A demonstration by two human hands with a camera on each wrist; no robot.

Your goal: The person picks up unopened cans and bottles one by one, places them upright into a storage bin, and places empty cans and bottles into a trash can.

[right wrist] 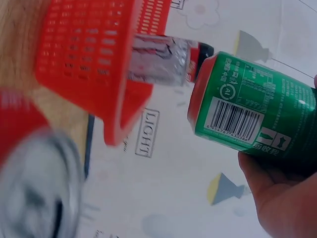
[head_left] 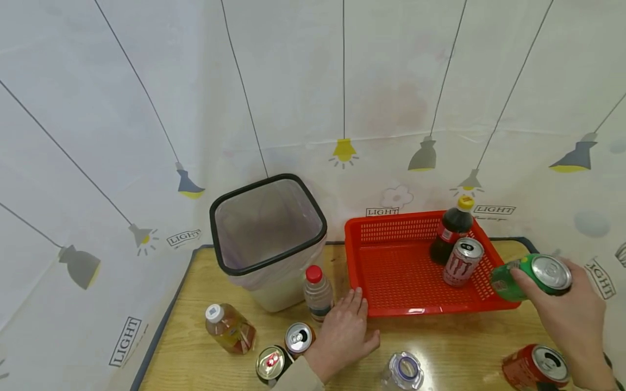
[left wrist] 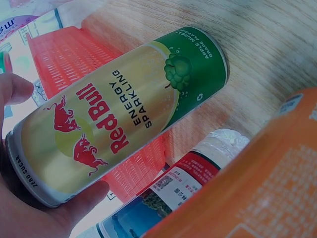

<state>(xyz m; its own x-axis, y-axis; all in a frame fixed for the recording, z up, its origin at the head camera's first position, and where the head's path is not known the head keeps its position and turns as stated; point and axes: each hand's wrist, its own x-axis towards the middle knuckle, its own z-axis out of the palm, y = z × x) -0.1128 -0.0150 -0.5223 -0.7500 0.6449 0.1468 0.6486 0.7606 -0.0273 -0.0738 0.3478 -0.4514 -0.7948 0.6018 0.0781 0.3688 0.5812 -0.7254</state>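
My right hand (head_left: 579, 309) grips a green drink can (head_left: 530, 276), tilted on its side by the red basket's (head_left: 415, 311) right edge. In the right wrist view the green can (right wrist: 247, 106) shows its barcode. My left hand (head_left: 342, 334) reaches forward with extended fingers, fingertips right at the basket's front left corner. Beside it stand a clear red-capped bottle (head_left: 319, 293), an orange can (head_left: 299, 338) and a Red Bull can (head_left: 271, 363). In the left wrist view the Red Bull can (left wrist: 119, 114) covers part of that hand.
Inside the basket stand a dark cola bottle (head_left: 451, 233) and a pink-and-silver can (head_left: 462, 263). A black-rimmed bin (head_left: 274, 293) is at its left. A white-capped bottle (head_left: 230, 328), a clear bottle (head_left: 403, 372) and a red can (head_left: 533, 365) stand nearer me. Printed cloth hangs behind.
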